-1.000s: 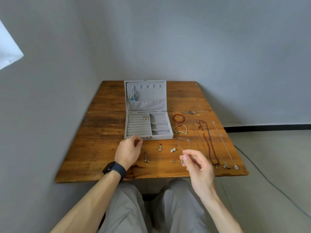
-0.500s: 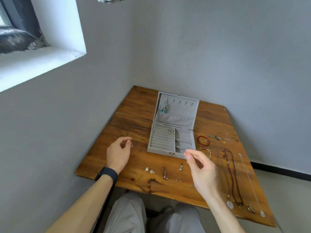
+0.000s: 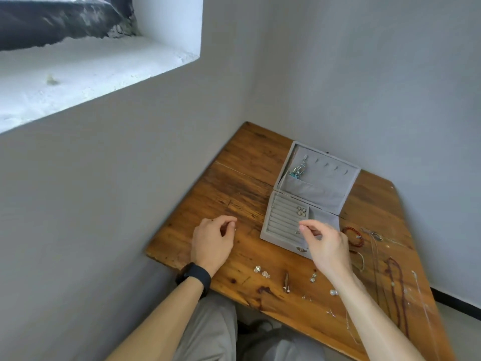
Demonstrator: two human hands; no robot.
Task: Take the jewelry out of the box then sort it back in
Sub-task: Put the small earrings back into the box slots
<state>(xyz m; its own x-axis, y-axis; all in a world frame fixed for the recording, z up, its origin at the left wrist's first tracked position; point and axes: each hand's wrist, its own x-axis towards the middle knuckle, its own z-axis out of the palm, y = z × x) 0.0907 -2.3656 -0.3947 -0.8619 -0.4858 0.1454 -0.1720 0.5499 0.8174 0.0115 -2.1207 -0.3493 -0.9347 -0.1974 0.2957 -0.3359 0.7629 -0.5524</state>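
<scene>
The grey jewelry box (image 3: 285, 225) lies open on the wooden table (image 3: 242, 183), its lid (image 3: 318, 175) tilted back. A teal and silver piece (image 3: 298, 170) hangs in the lid, and two rings (image 3: 301, 210) sit in the ring rows. My left hand (image 3: 212, 243) is left of the box, fingers curled, pinching a tiny silver piece at its fingertips. My right hand (image 3: 328, 246) hovers over the box's front right part, thumb and forefinger pinching another small silver piece above the ring rows.
Small earrings (image 3: 261, 271), a pin-like pair (image 3: 286, 281), studs (image 3: 313, 277) and a pearl (image 3: 333, 292) lie along the table's near edge. To the right are a red bracelet (image 3: 355, 237) and long necklaces (image 3: 395, 282). Walls close in on the left and behind.
The view has swung left and up, bringing a window ledge into sight. My right hand has moved forward over the box. My left hand has shifted left, away from the box.
</scene>
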